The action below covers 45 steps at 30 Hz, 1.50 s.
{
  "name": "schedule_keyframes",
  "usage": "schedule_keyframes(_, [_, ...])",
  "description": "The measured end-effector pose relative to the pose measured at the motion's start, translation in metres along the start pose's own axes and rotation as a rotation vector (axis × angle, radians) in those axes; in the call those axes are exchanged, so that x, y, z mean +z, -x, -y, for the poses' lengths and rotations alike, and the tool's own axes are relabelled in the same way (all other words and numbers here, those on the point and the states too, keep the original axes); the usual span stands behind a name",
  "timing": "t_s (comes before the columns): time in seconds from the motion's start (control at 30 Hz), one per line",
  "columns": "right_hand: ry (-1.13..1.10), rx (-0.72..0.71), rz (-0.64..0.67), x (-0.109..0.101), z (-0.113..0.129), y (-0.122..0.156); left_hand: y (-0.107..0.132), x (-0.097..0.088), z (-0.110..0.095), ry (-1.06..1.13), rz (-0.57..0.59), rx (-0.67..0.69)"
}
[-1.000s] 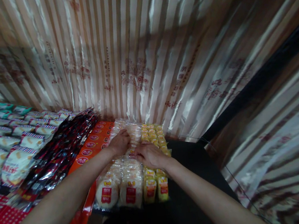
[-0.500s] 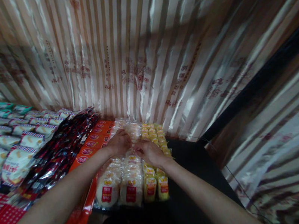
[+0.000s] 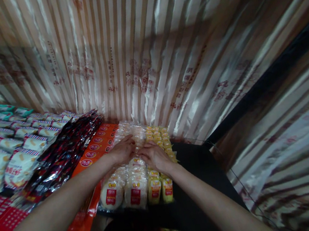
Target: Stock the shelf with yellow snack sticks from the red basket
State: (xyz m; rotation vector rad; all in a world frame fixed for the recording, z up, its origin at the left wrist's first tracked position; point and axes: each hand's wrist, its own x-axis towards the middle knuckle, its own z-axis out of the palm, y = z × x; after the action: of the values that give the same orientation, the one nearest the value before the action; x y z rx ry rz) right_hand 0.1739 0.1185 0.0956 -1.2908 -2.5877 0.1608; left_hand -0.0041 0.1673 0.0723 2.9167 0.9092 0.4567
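Rows of clear-wrapped, pale round rice crackers [image 3: 135, 190] with red labels lie on a black table. My left hand [image 3: 124, 150] rests over the back part of these rows, its fingers stretched out to the right. Close beside it, my right hand [image 3: 155, 156] reaches in from the right over the crackers and the neighbouring rows of small yellow-wrapped snacks [image 3: 168, 189]. Its fingers are spread and point left. Both hands seem to lie on the wrappers without holding one. The packets under the palms are hidden.
To the left lie an orange printed packet sheet [image 3: 97, 142], a heap of dark shiny packets [image 3: 64, 155] and rows of white snack bags [image 3: 20, 166]. A red basket [image 3: 0, 218] stands at lower left. The black table [image 3: 199, 178] extends right, near a dark slanting pole [image 3: 255, 87] and striped sheeting [image 3: 136, 36].
My left hand's fingers have flattened and stretched out over the crackers. My right hand's fingers have spread slightly. The view has shifted a little; the packets keep their arrangement.
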Motion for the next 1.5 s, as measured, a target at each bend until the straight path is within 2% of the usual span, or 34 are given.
schedule_keyframes(0.2, [0.024, -0.037, 0.117, -0.003, 0.002, 0.004, 0.000, 0.003, 0.001, -0.024, 0.005, 0.000])
schedule_keyframes(0.5, [0.054, -0.025, 0.145, -0.003, 0.006, 0.003, 0.003, -0.002, -0.002, 0.035, 0.004, -0.035])
schedule_keyframes(0.83, [0.153, 0.052, 0.078, -0.004, 0.011, 0.002, 0.010, -0.017, -0.009, 0.053, -0.056, -0.052])
schedule_keyframes(1.0, [0.119, 0.066, 0.063, -0.005, 0.014, 0.003, 0.012, -0.017, -0.011, 0.043, 0.037, -0.003])
schedule_keyframes(1.1, [0.094, 0.069, 0.001, -0.009, 0.016, 0.007, 0.011, -0.014, -0.012, 0.037, 0.036, -0.003])
schedule_keyframes(1.17, [0.072, 0.023, -0.010, -0.012, 0.018, 0.011, 0.010, -0.013, -0.012, 0.041, 0.025, -0.005])
schedule_keyframes(1.3, [0.041, -0.064, 0.113, -0.013, 0.022, 0.019, 0.011, -0.011, -0.012, 0.045, 0.008, -0.026])
schedule_keyframes(1.5, [-0.023, 0.059, 0.190, -0.007, 0.024, 0.019, 0.012, -0.012, -0.012, 0.038, 0.034, -0.041])
